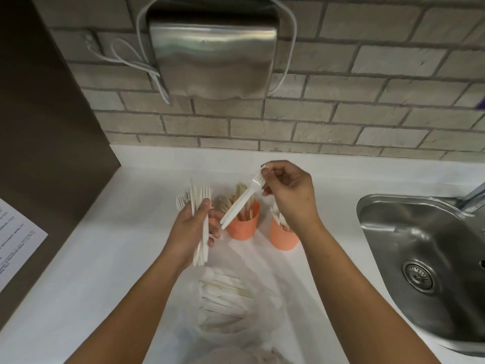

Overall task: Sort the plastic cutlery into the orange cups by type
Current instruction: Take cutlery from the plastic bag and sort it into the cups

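My left hand (194, 229) grips a bundle of white plastic cutlery (202, 222), mostly forks with tines up. My right hand (288, 193) pinches a single white fork (240, 203) by its tines, handle slanting down-left over an orange cup (242, 227). That cup holds pale wooden-looking pieces. A second orange cup (282, 239) to its right holds white cutlery and is partly hidden by my right wrist. A third orange cup (212, 221) barely shows behind my left hand. More white cutlery lies in a clear plastic bag (225, 303) on the white counter (110, 258) near me.
A steel sink (425, 264) with a drain sits at the right, tap at its far edge. A brick wall with a metal dispenser (212, 53) and cables stands behind. A dark panel with a printed sheet (15, 245) borders the left.
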{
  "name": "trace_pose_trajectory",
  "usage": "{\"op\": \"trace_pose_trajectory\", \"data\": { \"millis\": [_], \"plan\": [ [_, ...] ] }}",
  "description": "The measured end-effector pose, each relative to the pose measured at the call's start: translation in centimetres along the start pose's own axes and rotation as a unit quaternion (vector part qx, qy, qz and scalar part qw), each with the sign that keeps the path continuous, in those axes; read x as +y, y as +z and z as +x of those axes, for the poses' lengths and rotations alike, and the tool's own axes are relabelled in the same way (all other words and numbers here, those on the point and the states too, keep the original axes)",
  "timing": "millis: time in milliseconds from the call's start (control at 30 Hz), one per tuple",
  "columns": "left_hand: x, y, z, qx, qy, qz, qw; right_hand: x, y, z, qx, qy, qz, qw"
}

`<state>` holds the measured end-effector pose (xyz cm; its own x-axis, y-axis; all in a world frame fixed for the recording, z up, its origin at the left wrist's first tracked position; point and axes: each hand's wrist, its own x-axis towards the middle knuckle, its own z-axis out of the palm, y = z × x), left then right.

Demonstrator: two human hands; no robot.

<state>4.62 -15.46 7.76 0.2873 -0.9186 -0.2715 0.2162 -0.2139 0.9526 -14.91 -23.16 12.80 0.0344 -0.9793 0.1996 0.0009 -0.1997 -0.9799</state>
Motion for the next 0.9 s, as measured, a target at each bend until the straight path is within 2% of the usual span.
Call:
{"op": "trace_pose_trajectory", "data": {
  "millis": [200, 333, 633, 700, 767, 867, 900],
  "plan": [
    [0.6, -3.3, -0.3, 0.045, 0.012, -0.017, 0.999, -0.6, 4.1, 2.5, -0.028, -0.114, -0.084, 0.990],
    [0.8, -4.4, -1.1, 0.069, 0.011, -0.007, 0.998, 0.9, 7.5, 3.5, -0.073, -0.206, -0.176, 0.960],
    [1.4, -5.4, -2.4, 0.064, 0.016, 0.002, 0.998, 4.0, 11.6, 2.7, -0.213, -0.280, -0.285, 0.891],
    [1.5, -5.3, -2.4, 0.057, 0.018, 0.001, 0.998, 4.5, 11.7, 2.8, -0.250, -0.260, -0.316, 0.877],
    [1.5, -5.2, -2.4, 0.049, 0.021, -0.009, 0.999, 5.2, 11.6, 2.5, -0.276, -0.259, -0.370, 0.849],
    [1.5, -4.9, -2.3, 0.037, 0.025, -0.008, 0.999, 5.9, 11.4, 2.2, -0.278, -0.332, -0.528, 0.731],
    [1.5, -4.8, -2.3, 0.033, 0.027, -0.006, 0.999, 5.8, 11.2, 2.1, -0.262, -0.342, -0.556, 0.711]
  ]
}}
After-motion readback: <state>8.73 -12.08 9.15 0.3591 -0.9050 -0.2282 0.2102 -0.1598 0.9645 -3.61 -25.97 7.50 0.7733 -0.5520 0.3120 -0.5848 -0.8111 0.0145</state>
